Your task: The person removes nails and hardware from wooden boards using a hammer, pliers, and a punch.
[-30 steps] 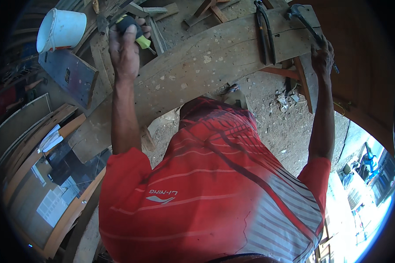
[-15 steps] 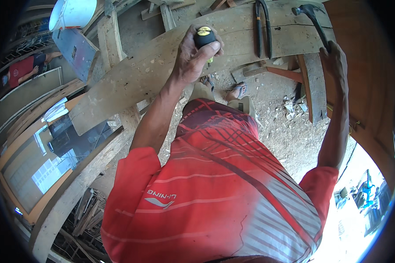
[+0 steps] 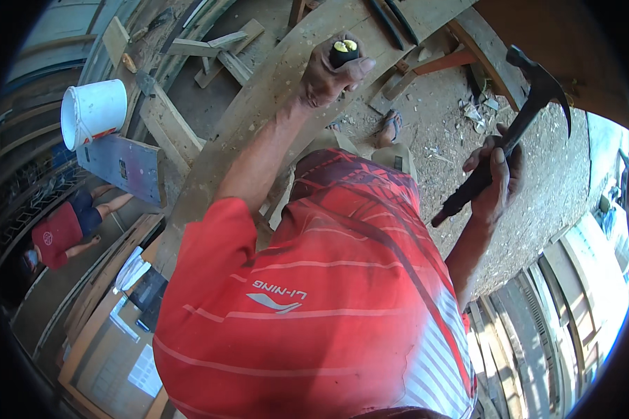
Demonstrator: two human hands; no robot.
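Note:
My left hand (image 3: 328, 73) is closed around a tool with a black and yellow handle (image 3: 345, 51). The rounded handle end faces up; its lower part is hidden by my fingers, so its kind cannot be told. A long, worn wooden plank (image 3: 258, 105) lies beneath this hand. Off to the right, above the ground, my right hand (image 3: 495, 178) grips a claw hammer (image 3: 526, 120) by its dark handle. The hammer's head points up and away, with the claw curving to the right.
Two dark tool handles (image 3: 393, 24) lie on the plank's far part. A white bucket (image 3: 101, 108) stands at the left on a bluish board (image 3: 122, 164). Beyond is another person in a red shirt (image 3: 52, 234). Wood chips (image 3: 479, 115) litter the ground; boards (image 3: 517, 342) lie lower right.
My right hand has drawn the hammer in from the plank's far right end, and the hammer is now tilted over the ground. My left hand still holds its tool. The whole view has turned.

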